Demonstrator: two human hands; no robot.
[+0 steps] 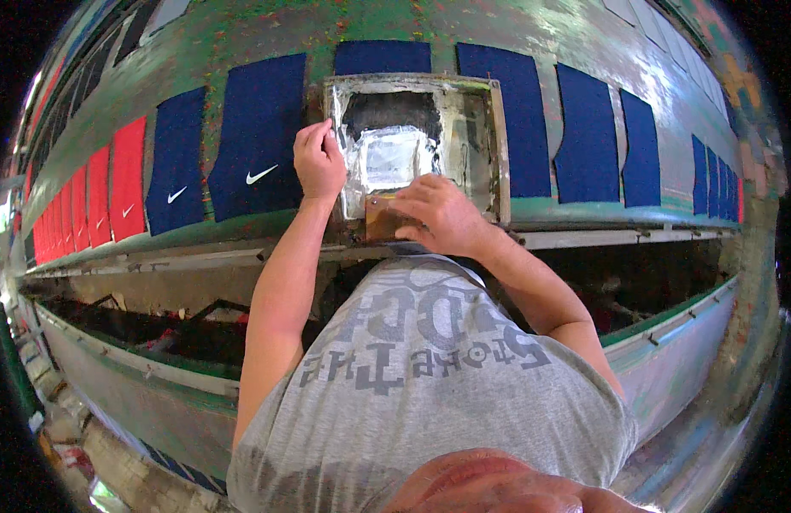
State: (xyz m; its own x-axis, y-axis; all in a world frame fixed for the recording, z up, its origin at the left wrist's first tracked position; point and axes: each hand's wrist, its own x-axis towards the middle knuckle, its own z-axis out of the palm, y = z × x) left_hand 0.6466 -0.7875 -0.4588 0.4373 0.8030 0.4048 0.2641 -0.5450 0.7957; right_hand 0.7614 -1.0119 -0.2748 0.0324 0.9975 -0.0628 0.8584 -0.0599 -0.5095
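Note:
A screen printing frame (501,145) lies on the table in front of me, with a pale printing window, white ink smears and dark patches on its mesh. My left hand (318,162) is closed at the frame's left rail, fingertips bent over the edge. At the near side of the mesh, my right hand (440,215) grips a squeegee (382,222) with a brown wooden handle. The hand partly covers the squeegee, and its blade edge cannot be made out. Left of the frame lies a navy fabric panel (260,128) bearing a small white printed mark.
More navy panels (593,137) continue to the right along the green table (370,21), and one shows behind the frame. Red panels (128,179) with white marks line the far left. A metal rail (600,237) runs along the near edge, above a dark trough.

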